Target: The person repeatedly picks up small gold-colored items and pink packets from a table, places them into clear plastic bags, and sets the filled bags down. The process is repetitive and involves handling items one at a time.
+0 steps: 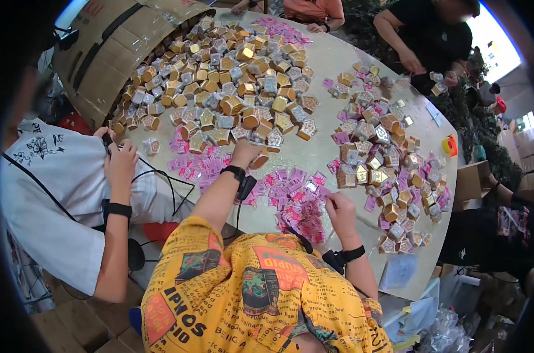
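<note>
Head view: I look down on a round pale desk (332, 59) strewn with small packages. At eleven o'clock lies a broad heap of gold and silver house-shaped boxes (231, 76), spilling from a tipped brown cardboard carton (111, 47) at the rim. At two to three o'clock sits a second, looser cluster of boxes (382, 159), mixed with pink labels. Near the centre, flat pink sachets (296, 197) lie scattered in a patch, with another pink patch (193, 162) at nine o'clock of it. A small orange and yellow tape roll (449, 145) rests at three o'clock by the edge.

My left hand (247, 152) reaches to the near edge of the big heap; its grip is curled onto a gold box (259, 160) there, fingers pressed down on it. My right hand (337, 209) hovers over the pink sachets, its grip pinched together on something small that I cannot make out. Both wrists wear black bands.

At nine o'clock a person in a white shirt (55, 194) holds a dark thing; others work at twelve and one o'clock.
</note>
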A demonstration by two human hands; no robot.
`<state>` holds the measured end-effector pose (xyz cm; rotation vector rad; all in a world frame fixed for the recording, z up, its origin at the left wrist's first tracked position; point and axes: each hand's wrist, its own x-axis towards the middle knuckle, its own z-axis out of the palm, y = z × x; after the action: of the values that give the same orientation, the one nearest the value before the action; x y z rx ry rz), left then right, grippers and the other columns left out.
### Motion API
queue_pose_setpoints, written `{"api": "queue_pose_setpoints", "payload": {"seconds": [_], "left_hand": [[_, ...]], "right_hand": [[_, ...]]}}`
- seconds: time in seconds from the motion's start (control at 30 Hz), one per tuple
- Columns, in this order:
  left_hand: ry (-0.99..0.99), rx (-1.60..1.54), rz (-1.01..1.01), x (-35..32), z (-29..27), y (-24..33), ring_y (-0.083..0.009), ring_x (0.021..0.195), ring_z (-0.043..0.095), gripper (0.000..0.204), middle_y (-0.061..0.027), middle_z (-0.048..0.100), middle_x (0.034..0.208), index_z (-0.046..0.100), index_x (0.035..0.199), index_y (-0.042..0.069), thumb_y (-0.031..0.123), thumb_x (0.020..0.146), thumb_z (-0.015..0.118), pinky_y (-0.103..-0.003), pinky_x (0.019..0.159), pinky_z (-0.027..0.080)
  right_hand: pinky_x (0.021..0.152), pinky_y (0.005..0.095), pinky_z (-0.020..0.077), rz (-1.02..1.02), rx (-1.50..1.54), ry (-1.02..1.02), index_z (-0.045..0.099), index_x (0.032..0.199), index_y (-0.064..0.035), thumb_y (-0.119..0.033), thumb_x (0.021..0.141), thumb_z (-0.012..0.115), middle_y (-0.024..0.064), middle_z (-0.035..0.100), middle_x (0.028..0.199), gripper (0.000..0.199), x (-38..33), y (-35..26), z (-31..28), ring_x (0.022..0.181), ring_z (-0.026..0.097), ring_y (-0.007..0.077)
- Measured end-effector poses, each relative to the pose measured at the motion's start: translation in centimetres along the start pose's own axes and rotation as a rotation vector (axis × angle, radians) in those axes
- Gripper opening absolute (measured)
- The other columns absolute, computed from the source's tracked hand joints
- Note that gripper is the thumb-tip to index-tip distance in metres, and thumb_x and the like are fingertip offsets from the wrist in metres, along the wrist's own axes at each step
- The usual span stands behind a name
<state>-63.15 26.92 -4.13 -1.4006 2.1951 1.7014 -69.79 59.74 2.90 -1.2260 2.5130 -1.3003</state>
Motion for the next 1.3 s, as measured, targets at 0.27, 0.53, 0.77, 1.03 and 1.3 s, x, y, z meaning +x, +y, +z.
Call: {"api": "queue_pose_setpoints", "payload": {"seconds": [0.27, 0.53, 0.77, 1.03, 1.3], "left_hand": [[-0.263, -0.439, 0.322, -8.6, 1.4, 2.5, -0.0137, 0.079, 0.057, 0.054, -0.0072, 0.06, 0.098, 0.049, 0.12, 0.009, 0.007, 0.07, 0.071, -0.03, 0.064, 0.048], [-0.191, -0.005, 0.968, -13.3, 3.0, 5.6, -0.029, 0.111, 0.048, 0.055, -0.0116, 0.052, 0.113, 0.052, 0.115, 0.007, -0.004, 0.061, 0.057, -0.035, 0.097, 0.037], [-0.163, 0.014, 1.016, -14.2, 3.2, 5.9, -0.0305, 0.113, 0.047, 0.054, -0.0122, 0.052, 0.114, 0.053, 0.114, 0.007, -0.004, 0.062, 0.057, -0.037, 0.098, 0.036], [-0.135, 0.08, 1.048, -14.7, 3.2, 6.0, -0.0325, 0.113, 0.046, 0.054, -0.0143, 0.051, 0.115, 0.054, 0.114, 0.008, -0.005, 0.062, 0.057, -0.039, 0.098, 0.037], [-0.1, 0.232, 1.089, -14.7, 3.2, 5.8, -0.0334, 0.114, 0.045, 0.054, -0.015, 0.05, 0.118, 0.054, 0.116, 0.009, -0.005, 0.064, 0.058, -0.039, 0.099, 0.036]], "right_hand": [[0.055, 0.0369, 0.0455, -0.165, 0.011, 0.017, 0.061, 0.079, -0.0003, -0.004, 0.076, 0.063, 0.0134, 0.056, 0.069, 0.005, 5.1, -3.7, -1.3, 0.061, 0.057, 0.03], [0.055, 0.0387, 0.0472, -0.417, -0.26, -0.003, 0.055, 0.072, -0.0047, -0.006, 0.071, 0.061, 0.0105, 0.052, 0.069, 0.006, 7.9, -5.5, -1.8, 0.062, 0.056, 0.0298], [0.054, 0.0364, 0.0486, -0.463, -0.391, -0.079, 0.052, 0.066, -0.005, -0.007, 0.071, 0.061, 0.0089, 0.05, 0.067, 0.011, 7.2, -5.7, -2.3, 0.06, 0.057, 0.0275], [0.052, 0.0353, 0.0495, -0.487, -0.431, -0.116, 0.052, 0.065, -0.0047, -0.006, 0.07, 0.059, 0.0093, 0.05, 0.066, 0.009, 6.8, -5.6, -2.5, 0.058, 0.059, 0.0267], [0.053, 0.0344, 0.05, -0.476, -0.558, -0.179, 0.053, 0.067, -0.0049, -0.006, 0.07, 0.057, 0.009, 0.052, 0.067, 0.004, 6.2, -5.5, -2.3, 0.059, 0.06, 0.0253]]}}
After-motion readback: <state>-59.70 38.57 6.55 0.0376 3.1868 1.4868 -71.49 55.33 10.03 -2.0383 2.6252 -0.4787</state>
